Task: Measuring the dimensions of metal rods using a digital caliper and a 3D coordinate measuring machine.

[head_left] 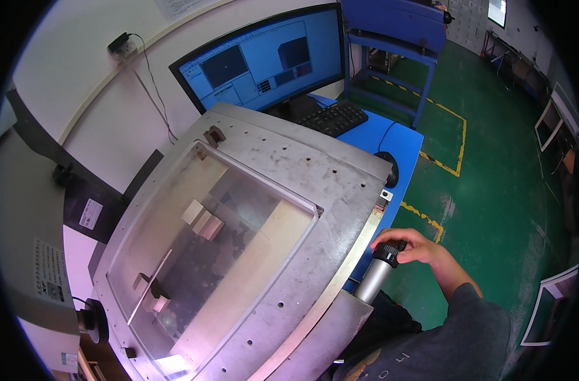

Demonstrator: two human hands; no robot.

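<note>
My right hand (416, 246) comes in from the right and curls its fingers around a ribbed black knob (387, 252). This knob caps a silver cylinder (373, 281) at the near right corner of a metal machine stage (346, 213). A glass plate (239, 273) is set into the stage. On the glass rest a stepped metal block (203, 220) and, farther left, a thin pale rod (151, 286) lying across small dark blocks (141, 282). My left hand is out of sight.
Behind the stage a monitor (264, 57) is lit, with a black keyboard (332, 119) and a mouse (388, 169) on a blue table (407, 141). At the left stands a grey machine column (29, 209). A blue frame stand (394, 38) is farther back on the green floor (492, 171).
</note>
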